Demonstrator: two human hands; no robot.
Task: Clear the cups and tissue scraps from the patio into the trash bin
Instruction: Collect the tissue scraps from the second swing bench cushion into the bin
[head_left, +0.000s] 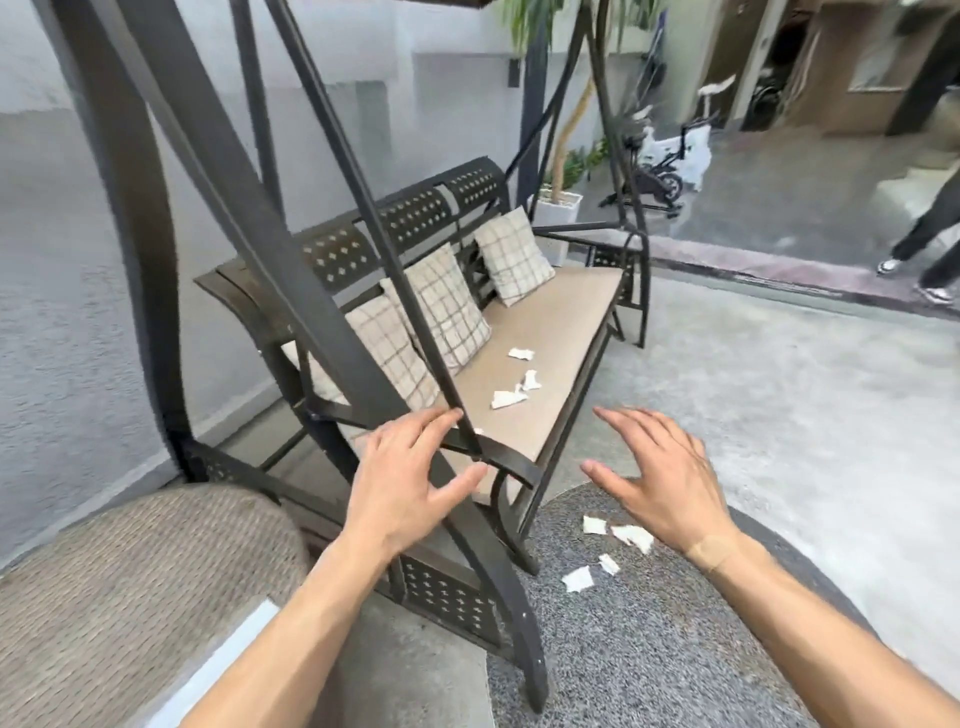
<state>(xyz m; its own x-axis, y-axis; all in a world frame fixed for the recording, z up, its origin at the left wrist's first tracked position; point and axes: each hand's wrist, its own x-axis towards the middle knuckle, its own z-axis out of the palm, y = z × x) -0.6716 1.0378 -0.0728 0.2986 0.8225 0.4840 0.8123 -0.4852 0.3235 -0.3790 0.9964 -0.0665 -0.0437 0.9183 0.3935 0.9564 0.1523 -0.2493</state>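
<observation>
Both my hands are out in front of me and empty, fingers spread wide. My left hand (410, 483) hovers at the near armrest (498, 457) of the swing bench (550, 332), perhaps brushing the hanging bar; I cannot tell whether it touches. My right hand (660, 478) floats open over the edge of the grey rug (649, 649), palm down, as if ready to drop onto whatever lies nearest.

The scraps lie in two groups. One cluster (514, 384) sits on the seat cushion, just in front of the checked pillows (441, 312). The other (602, 551) is scattered on the rug beside the bench's front leg, just under my right wrist. I see no cups and no trash bin from here.

I judge the clearing has barely begun: nothing is gathered yet. The rug scraps are closest to my right hand, so stooping for them first makes sense. They are thin and light, and may need pinching one by one.
</observation>
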